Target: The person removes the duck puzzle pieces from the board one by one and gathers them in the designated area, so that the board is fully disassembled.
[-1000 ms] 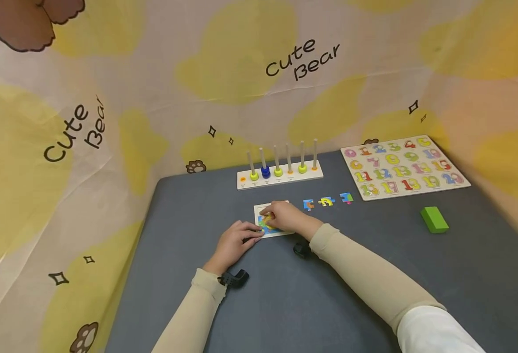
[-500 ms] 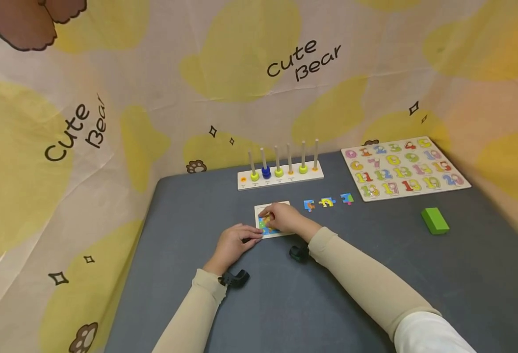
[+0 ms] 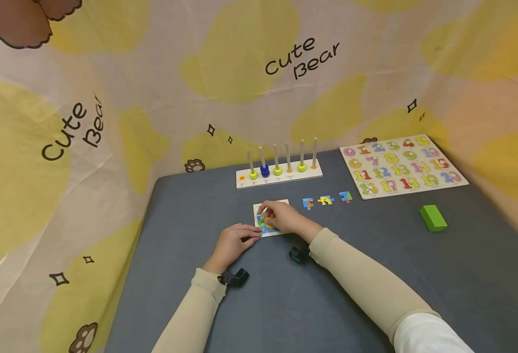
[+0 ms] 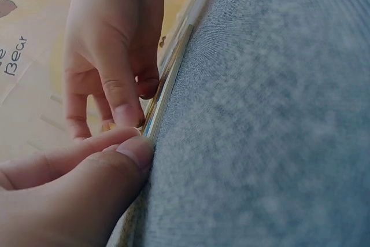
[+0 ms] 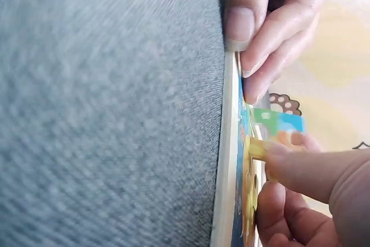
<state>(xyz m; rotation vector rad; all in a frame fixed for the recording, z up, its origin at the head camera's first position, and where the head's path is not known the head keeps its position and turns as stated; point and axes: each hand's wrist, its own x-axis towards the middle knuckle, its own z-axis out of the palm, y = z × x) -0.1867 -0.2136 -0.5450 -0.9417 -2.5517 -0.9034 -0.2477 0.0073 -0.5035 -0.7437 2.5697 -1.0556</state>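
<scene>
A small jigsaw board [image 3: 274, 234] with a pale rim lies flat on the dark grey table. My left hand [image 3: 236, 242] holds its near left corner, the thumb at the edge and the fingers on top. Over the board, my right hand [image 3: 282, 216] pinches a puzzle piece [image 5: 280, 122] between thumb and fingers. That piece is tilted up from the board, showing green, blue and yellow in the right wrist view. Other pieces lie in the board, partly hidden by the fingers. In the left wrist view the right hand [image 4: 115, 39] is just beyond the left thumb.
Three loose puzzle pieces [image 3: 325, 200] lie in a row right of the board. Behind stands a white counting rack [image 3: 281, 175] with upright pegs and coloured rings. A number puzzle board [image 3: 403, 166] lies at the back right, a green block [image 3: 433, 218] in front of it.
The right hand's fingers have shifted and lifted slightly over the jigsaw board. The left hand stays at the corner, and the loose pieces lie as before.
</scene>
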